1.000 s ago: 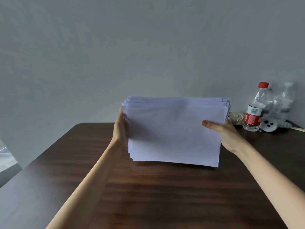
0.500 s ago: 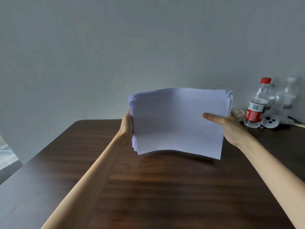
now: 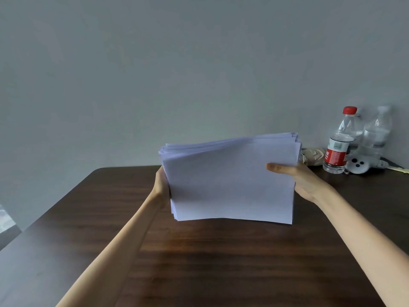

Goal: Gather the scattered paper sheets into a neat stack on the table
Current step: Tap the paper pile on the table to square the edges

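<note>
A thick bundle of white paper sheets (image 3: pixel 230 182) stands on its long edge over the dark wooden table (image 3: pixel 199 262), its top edge slanting up to the right and the sheets uneven there. My left hand (image 3: pixel 161 182) clasps the bundle's left edge, mostly hidden behind the paper. My right hand (image 3: pixel 303 180) grips the right edge, thumb lying across the front sheet. I cannot tell whether the lower edge touches the table or hovers just above it.
At the back right corner stand two clear water bottles, one with a red cap and label (image 3: pixel 338 147), one plain (image 3: pixel 376 134). A white round device (image 3: pixel 357 165) and a beige bundle (image 3: pixel 309 156) lie beside them. A grey wall rises behind the table.
The bundle was lifted a little and tilted, then lowered again toward the table; its top edge now slants instead of lying level. Both hands kept their hold.
</note>
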{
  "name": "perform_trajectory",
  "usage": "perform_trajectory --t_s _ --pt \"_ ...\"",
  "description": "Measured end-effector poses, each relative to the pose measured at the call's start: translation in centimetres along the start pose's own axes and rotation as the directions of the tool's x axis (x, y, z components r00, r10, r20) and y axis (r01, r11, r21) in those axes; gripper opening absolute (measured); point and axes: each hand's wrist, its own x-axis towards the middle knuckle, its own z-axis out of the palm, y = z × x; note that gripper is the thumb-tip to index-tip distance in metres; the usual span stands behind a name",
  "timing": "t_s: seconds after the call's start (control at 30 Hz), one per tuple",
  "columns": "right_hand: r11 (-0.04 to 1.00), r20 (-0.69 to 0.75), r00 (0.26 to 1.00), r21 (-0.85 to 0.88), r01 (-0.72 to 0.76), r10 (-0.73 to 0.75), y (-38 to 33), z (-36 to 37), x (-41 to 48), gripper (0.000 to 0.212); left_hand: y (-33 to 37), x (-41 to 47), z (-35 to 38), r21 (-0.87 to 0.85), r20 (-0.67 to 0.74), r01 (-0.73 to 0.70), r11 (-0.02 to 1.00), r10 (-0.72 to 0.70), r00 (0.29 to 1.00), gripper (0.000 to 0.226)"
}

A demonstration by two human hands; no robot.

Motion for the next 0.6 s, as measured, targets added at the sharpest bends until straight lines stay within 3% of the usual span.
perform_trajectory --t_s 0.1,0.17,0.4,0.5,0.6 --pt "1.000 0.002 1.000 -0.017 -0.007 0.007 0.1 -0.5 0.1 0.090 -0.1 0.3 -0.5 0.005 0.032 -0.005 1.000 0.005 0.999 0.026" --pt "1.000 0.013 1.000 -0.015 0.010 -0.010 0.0 -0.5 0.2 0.090 -0.3 0.5 -0.5 -0.047 -0.003 0.011 0.999 -0.012 1.000 0.037" --pt "0.991 -0.070 0.989 0.012 0.130 -0.129 0.2 0.0 0.1 0.066 -0.1 0.6 0.3 -0.082 -0.073 0.029 0.996 -0.035 0.997 0.034" --pt "0.980 -0.118 0.973 -0.001 0.199 -0.198 -1.1 0.5 0.6 0.043 1.8 0.8 0.7 -0.086 -0.054 -0.036 0.996 0.031 0.998 0.038" --pt "0.975 -0.143 0.966 0.027 0.222 -0.216 -1.6 0.5 0.9 0.048 3.2 0.9 0.7 -0.121 -0.048 -0.088 0.989 0.083 0.995 0.044"
